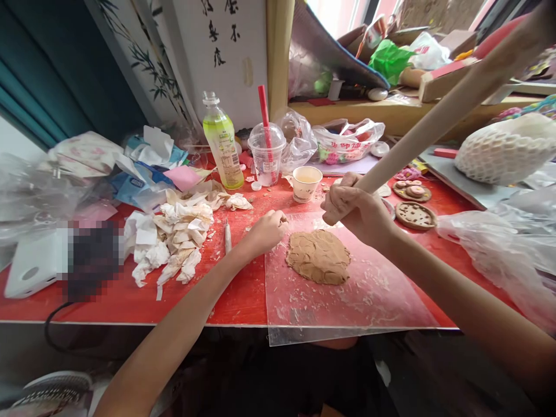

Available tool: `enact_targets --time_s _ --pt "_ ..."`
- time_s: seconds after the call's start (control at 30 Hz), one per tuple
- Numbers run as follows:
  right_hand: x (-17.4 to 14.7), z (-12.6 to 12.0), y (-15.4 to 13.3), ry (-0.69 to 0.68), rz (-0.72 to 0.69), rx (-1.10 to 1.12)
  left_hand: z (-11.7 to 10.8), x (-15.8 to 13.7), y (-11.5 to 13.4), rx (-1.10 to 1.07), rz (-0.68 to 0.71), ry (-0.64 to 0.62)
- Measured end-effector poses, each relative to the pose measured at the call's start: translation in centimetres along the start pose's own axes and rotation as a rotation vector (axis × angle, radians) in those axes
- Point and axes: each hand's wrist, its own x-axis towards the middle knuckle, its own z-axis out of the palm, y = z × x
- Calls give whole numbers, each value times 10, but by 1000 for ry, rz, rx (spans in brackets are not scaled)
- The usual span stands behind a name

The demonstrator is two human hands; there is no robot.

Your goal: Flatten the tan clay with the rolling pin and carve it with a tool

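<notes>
A flattened brown slab of clay (318,256) lies on a clear plastic sheet (382,307), its surface marked with curved dents. Above and to the right of the clay, my right hand (360,208) is wrapped round the lower end of a wooden rolling pin (430,119). The pin slants up toward the top right corner, clear of the clay. My left hand (266,231) is at the sheet's left edge, just left of the clay, its fingers curled in a loose fist. No object shows in it.
A paper cup (306,184), a plastic cup with a red straw (267,153) and a bottle (223,142) stand behind. Crumpled tissues (174,237) and a pen-like tool (227,236) lie left on the red table (243,289). Round clay pieces (416,215) and plastic bags (499,243) are right.
</notes>
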Motion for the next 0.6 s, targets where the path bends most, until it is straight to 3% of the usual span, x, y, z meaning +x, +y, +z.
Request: enact_targets --time_s 0.2,0.4,0.53,0.6 --pt "-13 -2 24 7 199 -110 0 -1 0 -3 14 5" --pt "-5 -2 15 -58 15 -178 0 0 -1 10 -8 -3" --pt "-9 -4 24 -105 144 -435 0 0 0 5 -14 -8" --pt "-10 -4 24 -88 143 -373 0 1 0 7 -12 -9"
